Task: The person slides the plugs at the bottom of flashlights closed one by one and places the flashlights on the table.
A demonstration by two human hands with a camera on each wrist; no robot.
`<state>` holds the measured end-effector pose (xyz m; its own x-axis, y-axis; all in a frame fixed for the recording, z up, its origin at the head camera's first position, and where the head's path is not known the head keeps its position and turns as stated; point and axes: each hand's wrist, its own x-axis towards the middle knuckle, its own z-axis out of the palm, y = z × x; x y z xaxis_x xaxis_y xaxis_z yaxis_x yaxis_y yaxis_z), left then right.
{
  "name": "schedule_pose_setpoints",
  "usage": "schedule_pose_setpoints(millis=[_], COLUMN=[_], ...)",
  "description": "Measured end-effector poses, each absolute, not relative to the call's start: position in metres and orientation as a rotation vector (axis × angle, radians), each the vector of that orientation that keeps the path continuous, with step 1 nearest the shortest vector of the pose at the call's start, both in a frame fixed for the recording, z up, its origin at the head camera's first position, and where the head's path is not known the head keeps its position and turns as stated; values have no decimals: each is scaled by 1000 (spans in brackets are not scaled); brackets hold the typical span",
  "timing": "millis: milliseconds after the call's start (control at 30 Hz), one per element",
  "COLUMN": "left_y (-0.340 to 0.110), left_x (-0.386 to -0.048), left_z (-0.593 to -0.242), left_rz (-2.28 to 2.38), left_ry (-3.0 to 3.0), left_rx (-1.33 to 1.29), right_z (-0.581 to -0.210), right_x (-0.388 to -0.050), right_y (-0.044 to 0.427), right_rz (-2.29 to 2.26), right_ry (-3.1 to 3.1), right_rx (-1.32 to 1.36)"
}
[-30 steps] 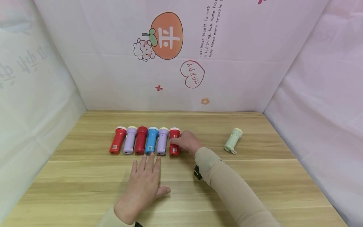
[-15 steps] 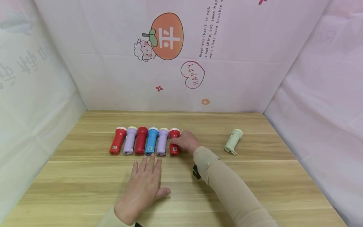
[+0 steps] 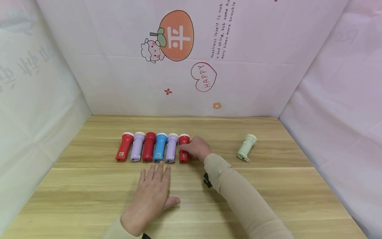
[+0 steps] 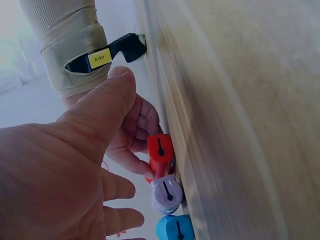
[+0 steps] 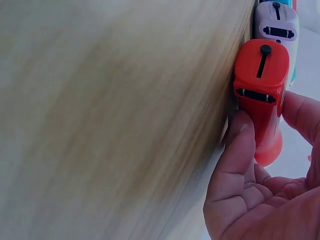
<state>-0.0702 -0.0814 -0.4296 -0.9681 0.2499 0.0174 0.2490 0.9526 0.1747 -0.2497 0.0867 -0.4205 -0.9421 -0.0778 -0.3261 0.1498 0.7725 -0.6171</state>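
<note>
A red flashlight point(image 3: 184, 156) with a white rim lies at the right end of a row on the table. My right hand point(image 3: 198, 148) grips it from the right; the right wrist view shows thumb and fingers on both sides of the red body point(image 5: 262, 65). To its left lie a lilac flashlight point(image 3: 171, 149), a blue one point(image 3: 160, 147), a dark red one point(image 3: 149, 147), another lilac one point(image 3: 137, 147) and another red one point(image 3: 124, 147). My left hand point(image 3: 152, 196) lies with fingers spread and straight, its fingertips just in front of the blue flashlight, holding nothing.
A pale green flashlight point(image 3: 247, 146) lies apart at the right, tilted, with a small plug sticking out at its base. The wooden table point(image 3: 89, 192) is bounded by a printed white cloth point(image 3: 247, 86) at the back and cloth sides.
Both hands and the flashlights stay practically where they were. The head view has shifted very slightly.
</note>
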Motion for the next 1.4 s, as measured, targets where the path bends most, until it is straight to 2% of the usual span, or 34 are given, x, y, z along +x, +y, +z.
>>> schedule_pose_setpoints(millis=[1400], left_y=[-80], left_x=[-71], left_z=[-432], left_rz=[308], left_ry=[3089], left_rx=[410], right_z=[-424], right_x=[-246], right_y=[90], right_rz=[-1024], right_ry=[2622], right_rx=[6])
